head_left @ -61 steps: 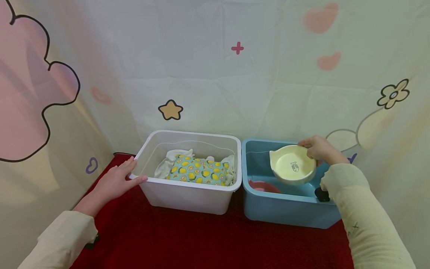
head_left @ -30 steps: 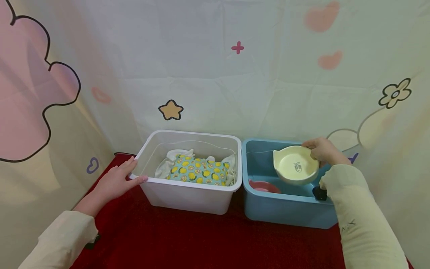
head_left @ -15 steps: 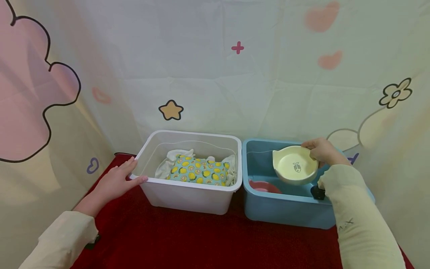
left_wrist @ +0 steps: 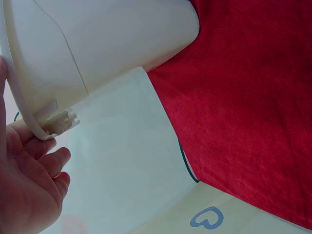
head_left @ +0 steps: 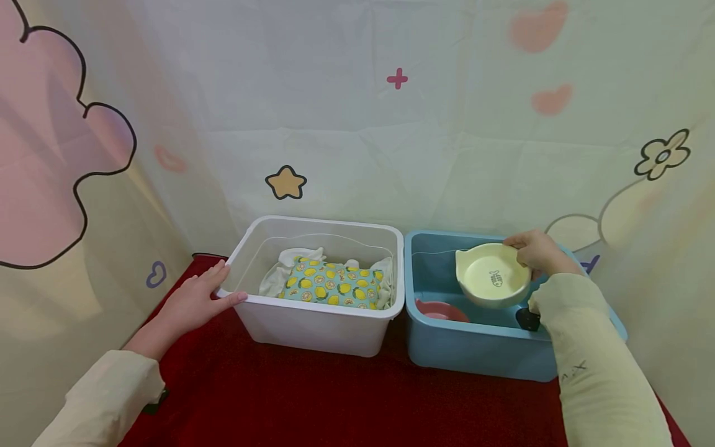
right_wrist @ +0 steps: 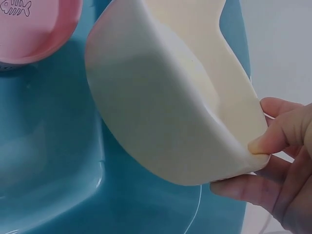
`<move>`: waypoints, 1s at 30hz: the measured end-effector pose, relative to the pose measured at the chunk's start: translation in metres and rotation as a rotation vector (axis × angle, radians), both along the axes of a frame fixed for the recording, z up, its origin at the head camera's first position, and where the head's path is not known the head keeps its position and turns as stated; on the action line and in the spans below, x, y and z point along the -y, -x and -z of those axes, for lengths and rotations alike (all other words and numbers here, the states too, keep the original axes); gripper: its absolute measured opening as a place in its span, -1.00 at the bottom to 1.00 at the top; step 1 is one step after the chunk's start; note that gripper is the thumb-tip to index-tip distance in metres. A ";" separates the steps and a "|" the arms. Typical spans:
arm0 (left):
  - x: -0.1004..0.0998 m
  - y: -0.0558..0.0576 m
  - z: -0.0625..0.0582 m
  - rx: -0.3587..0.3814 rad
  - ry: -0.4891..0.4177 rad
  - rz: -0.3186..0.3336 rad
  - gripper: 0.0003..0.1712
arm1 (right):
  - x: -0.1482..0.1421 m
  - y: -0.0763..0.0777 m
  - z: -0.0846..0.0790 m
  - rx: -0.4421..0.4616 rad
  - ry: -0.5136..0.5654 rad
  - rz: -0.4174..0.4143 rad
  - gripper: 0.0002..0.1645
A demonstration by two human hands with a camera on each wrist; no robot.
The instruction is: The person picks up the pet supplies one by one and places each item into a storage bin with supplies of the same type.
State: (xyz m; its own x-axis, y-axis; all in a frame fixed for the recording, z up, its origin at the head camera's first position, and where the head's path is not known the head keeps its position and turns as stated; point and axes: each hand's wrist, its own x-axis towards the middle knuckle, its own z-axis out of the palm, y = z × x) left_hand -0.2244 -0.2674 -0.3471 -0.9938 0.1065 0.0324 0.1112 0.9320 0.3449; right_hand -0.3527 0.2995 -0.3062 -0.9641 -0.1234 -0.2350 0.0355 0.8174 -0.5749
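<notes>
My right hand (head_left: 542,252) pinches the rim of a cream cat-eared pet bowl (head_left: 480,273), thumb inside and fingers beneath. The bowl is tilted, its fishbone print facing me, over a light-blue plastic tub (head_left: 480,360). Inside that tub, at the near left, lies a pink pet bowl (head_left: 443,311) with an ear on its rim; a fishbone print shows on the pink bowl (right_wrist: 39,29) in the right wrist view. My left hand (head_left: 195,300) rests with extended fingers on the left corner of a white plastic tub (head_left: 313,332).
Within the white tub lie a lemon-print cloth item (head_left: 329,284) and some white cloth (head_left: 274,279). The tubs stand side by side on a red cloth (head_left: 313,403), against a printed curtain (head_left: 346,124). A black device (head_left: 527,320) sits at my right wrist.
Over the first second my right hand and the cream bowl shift slightly right; since then they stay nearly still. The left hand keeps its place on the white tub.
</notes>
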 end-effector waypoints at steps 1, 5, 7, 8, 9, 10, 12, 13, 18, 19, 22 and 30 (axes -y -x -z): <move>0.000 0.000 0.000 -0.002 0.000 0.000 0.04 | 0.000 0.001 0.000 0.003 0.002 0.003 -0.27; 0.001 0.000 0.000 -0.004 -0.001 -0.001 0.04 | -0.001 0.003 0.003 0.011 0.008 0.012 -0.27; 0.001 0.001 0.001 -0.001 0.000 -0.001 0.04 | -0.001 0.005 0.004 0.013 0.011 0.013 -0.27; 0.001 0.001 0.001 0.000 0.000 -0.002 0.04 | -0.002 0.005 0.005 0.012 0.009 0.014 -0.28; 0.001 0.001 0.001 0.001 0.001 -0.003 0.04 | -0.002 0.006 0.006 0.010 0.005 0.011 -0.28; 0.001 0.001 0.001 0.002 0.001 -0.004 0.04 | -0.003 0.006 0.006 0.009 0.004 0.009 -0.28; 0.001 0.001 0.001 0.002 0.002 -0.003 0.03 | -0.003 0.006 0.008 0.012 0.008 0.001 -0.28; 0.001 0.001 0.001 0.001 0.002 -0.003 0.03 | -0.003 0.005 0.009 0.012 0.008 -0.003 -0.29; 0.001 0.001 0.000 0.001 0.000 -0.004 0.03 | -0.002 0.003 0.013 0.016 0.028 -0.026 -0.29; 0.001 0.001 0.000 0.002 0.000 -0.004 0.03 | -0.002 0.002 0.013 0.017 0.030 -0.028 -0.29; 0.001 0.001 0.001 0.000 0.005 -0.003 0.03 | -0.002 0.002 0.014 0.019 0.038 -0.031 -0.28; 0.001 0.001 0.000 0.010 -0.002 -0.006 0.04 | -0.004 0.002 0.017 0.015 0.025 -0.035 -0.30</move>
State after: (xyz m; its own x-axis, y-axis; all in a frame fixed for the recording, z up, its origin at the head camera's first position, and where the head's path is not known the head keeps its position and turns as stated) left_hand -0.2255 -0.2684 -0.3468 -0.9947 0.1000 0.0223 0.1015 0.9320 0.3481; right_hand -0.3549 0.3038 -0.3233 -0.9557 -0.1625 -0.2455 0.0162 0.8036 -0.5949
